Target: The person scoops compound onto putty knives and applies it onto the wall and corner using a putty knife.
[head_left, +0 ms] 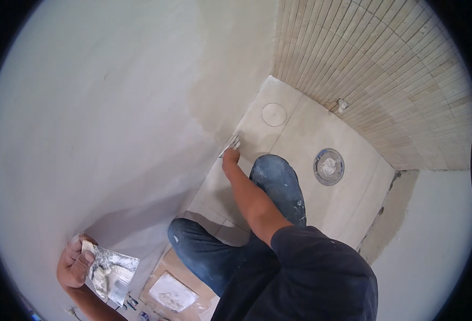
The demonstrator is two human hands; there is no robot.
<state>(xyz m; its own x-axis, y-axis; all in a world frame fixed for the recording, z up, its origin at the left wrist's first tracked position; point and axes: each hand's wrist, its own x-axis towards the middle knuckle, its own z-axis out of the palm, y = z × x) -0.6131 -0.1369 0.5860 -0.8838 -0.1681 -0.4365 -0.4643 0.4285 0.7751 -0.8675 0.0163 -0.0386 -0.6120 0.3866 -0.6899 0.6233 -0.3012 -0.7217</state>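
At the lower left, my left hand [74,265] is closed on the edge of a broad metal filling knife [123,283] whose blade carries a heap of white filler [103,275]. Farther up, my right arm reaches forward to the joint where the left wall [139,107] meets the tiled floor [348,198]. There my right hand [230,156] is closed round a small putty knife [233,142] smeared with white. Its working edge lies close to the foot of the wall; whether it touches cannot be made out.
My bent knees [279,176] in jeans rest low over the floor. Right of them sits a round drain [328,167] with whitish stuffing. A round cover [274,114] lies near the far corner. Ribbed tiles [375,80] face the far wall. Cardboard [164,267] with a white-smeared sheet [173,292] lies behind my legs.
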